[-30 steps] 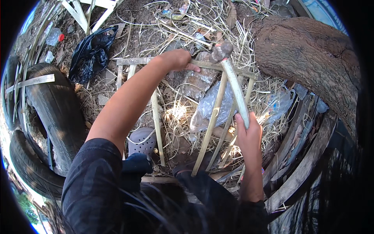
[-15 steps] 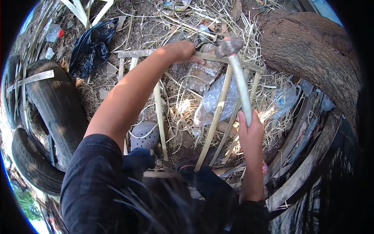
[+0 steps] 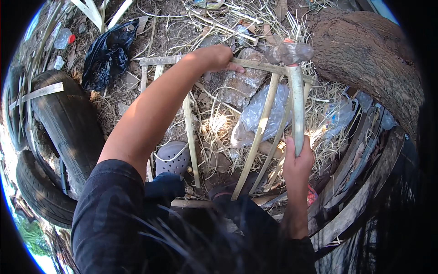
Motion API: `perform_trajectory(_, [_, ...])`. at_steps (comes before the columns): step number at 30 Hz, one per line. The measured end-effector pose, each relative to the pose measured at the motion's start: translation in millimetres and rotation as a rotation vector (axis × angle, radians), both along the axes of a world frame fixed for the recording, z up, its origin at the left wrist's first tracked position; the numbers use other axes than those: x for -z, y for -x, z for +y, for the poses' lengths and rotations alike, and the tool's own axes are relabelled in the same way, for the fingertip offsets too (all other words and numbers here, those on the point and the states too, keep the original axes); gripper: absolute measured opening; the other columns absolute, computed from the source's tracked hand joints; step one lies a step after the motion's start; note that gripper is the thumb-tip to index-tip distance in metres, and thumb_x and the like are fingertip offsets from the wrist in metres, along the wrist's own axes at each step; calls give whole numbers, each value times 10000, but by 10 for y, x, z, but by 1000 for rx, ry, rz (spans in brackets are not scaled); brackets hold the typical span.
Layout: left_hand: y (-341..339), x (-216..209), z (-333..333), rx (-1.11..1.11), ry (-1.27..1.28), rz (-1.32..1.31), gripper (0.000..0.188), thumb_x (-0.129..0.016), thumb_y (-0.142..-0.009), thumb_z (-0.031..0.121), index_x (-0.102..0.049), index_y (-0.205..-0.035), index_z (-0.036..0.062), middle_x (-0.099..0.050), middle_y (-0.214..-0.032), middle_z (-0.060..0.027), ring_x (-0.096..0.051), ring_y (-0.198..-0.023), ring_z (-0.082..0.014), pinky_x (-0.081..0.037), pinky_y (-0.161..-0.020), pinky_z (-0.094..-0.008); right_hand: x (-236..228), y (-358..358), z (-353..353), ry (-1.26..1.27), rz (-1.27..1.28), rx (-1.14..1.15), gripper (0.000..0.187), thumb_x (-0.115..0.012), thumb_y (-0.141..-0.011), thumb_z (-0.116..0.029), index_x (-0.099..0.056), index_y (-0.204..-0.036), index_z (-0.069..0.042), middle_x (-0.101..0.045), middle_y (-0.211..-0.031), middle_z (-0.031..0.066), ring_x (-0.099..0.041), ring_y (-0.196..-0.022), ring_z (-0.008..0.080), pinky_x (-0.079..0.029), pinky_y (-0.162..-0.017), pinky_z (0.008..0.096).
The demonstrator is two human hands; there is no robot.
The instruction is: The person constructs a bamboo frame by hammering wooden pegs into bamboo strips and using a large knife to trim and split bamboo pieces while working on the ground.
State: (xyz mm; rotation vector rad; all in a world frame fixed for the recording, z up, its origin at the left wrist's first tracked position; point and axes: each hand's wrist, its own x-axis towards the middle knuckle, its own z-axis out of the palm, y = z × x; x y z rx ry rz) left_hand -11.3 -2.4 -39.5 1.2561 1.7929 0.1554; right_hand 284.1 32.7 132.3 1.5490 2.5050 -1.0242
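Observation:
My right hand (image 3: 299,160) is closed round the lower end of a hammer (image 3: 297,102) with a pale handle and a worn metal head. The hammer head is over the right part of a bamboo slat frame (image 3: 260,65). My left hand (image 3: 218,58) grips the frame's far crossbar, with the thumb along the near side; its other fingers are partly hidden. Several slats run from that crossbar toward me, between and beside my feet. Under the crossbar, near my left thumb, lies a rough, stone-like block (image 3: 241,87).
A clear plastic bag (image 3: 260,114) lies under the slats amid bamboo shavings. A thick tree trunk (image 3: 365,55) borders the right, with weathered planks (image 3: 356,201) below it. Old tyres (image 3: 68,123) and a black plastic bag (image 3: 109,57) are at the left. A grey clog (image 3: 172,159) is on my left foot.
My right hand and the hammer have shifted right and slightly toward me. The hammer head looks larger than before. My left hand keeps its hold on the crossbar.

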Motion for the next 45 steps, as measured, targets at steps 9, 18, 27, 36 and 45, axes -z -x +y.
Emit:
perform_trajectory(9, [-18, -96, 47, 17, 40, -14, 767, -578, -763, 681, -634, -925, -67, -643, -915, -219, -671, -861, -352, -549, -760, -447, -6, 48, 83, 12, 49, 29, 263, -551, -959, -246, -535, -918, 14, -571, -656, 155, -595, -564, 224, -445, -543, 370])
perform_trajectory(18, [-21, -77, 25, -108, 71, -101, 728, -564, -812, 645, -617, -755, -79, -574, -625, -180, -652, -598, -329, -527, -601, -437, 21, -8, 109, 92, -26, 28, 254, -541, -960, -236, -533, -913, 13, -530, -658, 165, -534, -560, 223, -427, -550, 369])
perform_trajectory(27, [-34, -238, 49, -94, 192, -107, 810, -523, -755, 740, -642, -828, -58, -641, -877, -211, -641, -904, -370, -509, -836, -465, -12, 42, 123, -8, -46, -4, 279, -552, -954, -260, -523, -922, 16, -558, -651, 172, -569, -560, 258, -432, -548, 371])
perform_trajectory(36, [-11, -236, -2, -18, 38, -48, 776, -553, -778, 695, -638, -826, -75, -611, -771, -209, -653, -741, -342, -516, -676, -432, -35, 69, 175, -16, -33, 4, 232, -566, -944, -217, -536, -937, 13, -569, -645, 128, -564, -566, 200, -451, -559, 353])
perform_trajectory(45, [-9, -167, 64, -19, 127, -54, 803, -573, -734, 727, -641, -887, -59, -642, -921, -212, -649, -933, -359, -532, -803, -472, 55, 23, 291, -30, -161, -82, 237, -572, -936, -218, -555, -960, 17, -630, -728, 169, -647, -633, 256, -476, -586, 377])
